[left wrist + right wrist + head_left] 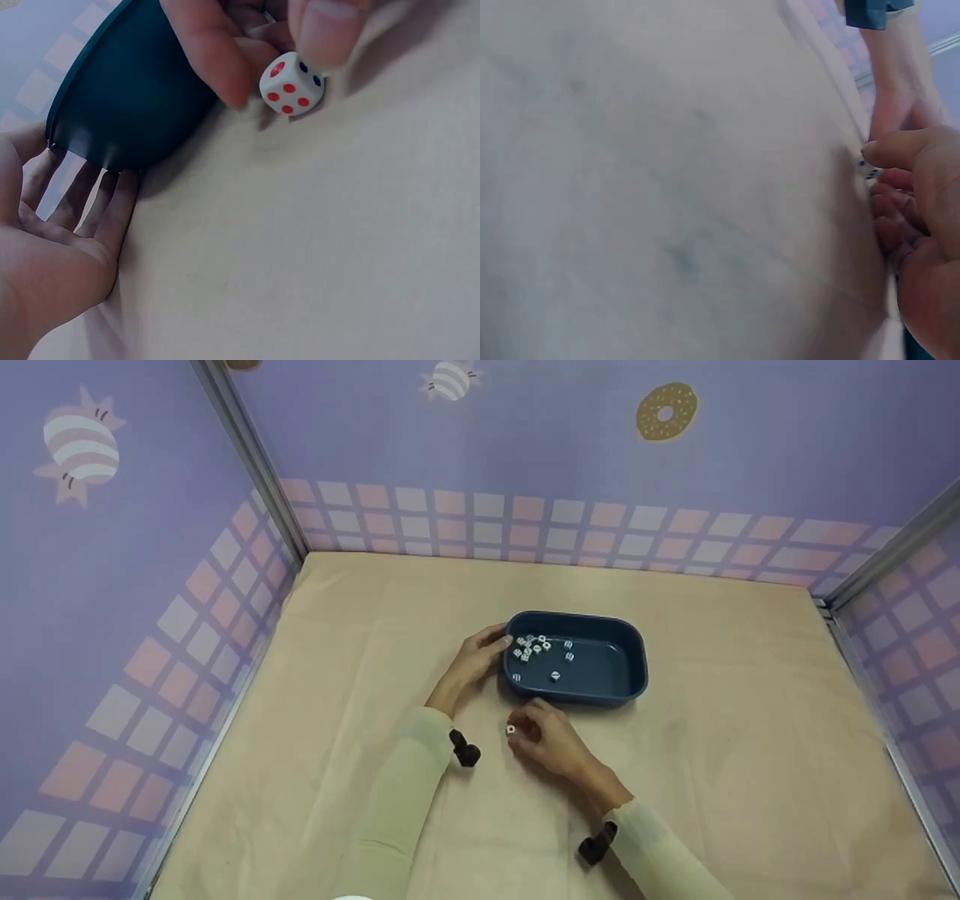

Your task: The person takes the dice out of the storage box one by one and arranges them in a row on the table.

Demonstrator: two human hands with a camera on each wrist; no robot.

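Observation:
A dark blue rectangular tray (600, 679) rests on the cloth with several white dice (527, 649) inside, mostly at its left end. My left hand (474, 658) grips the tray's left end, thumb on the rim and fingers against the outer wall (150, 97). In front of the tray, my right hand (551, 739) is low over the cloth, thumb and finger parted about a single white die (291, 84) with red and dark pips. The thumb is at the die's edge; a gap shows between die and finger. In the right wrist view the die (868, 169) is partly hidden.
A beige cloth (360, 660) covers the table. Patterned purple panels (525, 450) stand behind and on both sides, joined by metal posts (251, 450). Black devices (466, 751) are strapped at both wrists.

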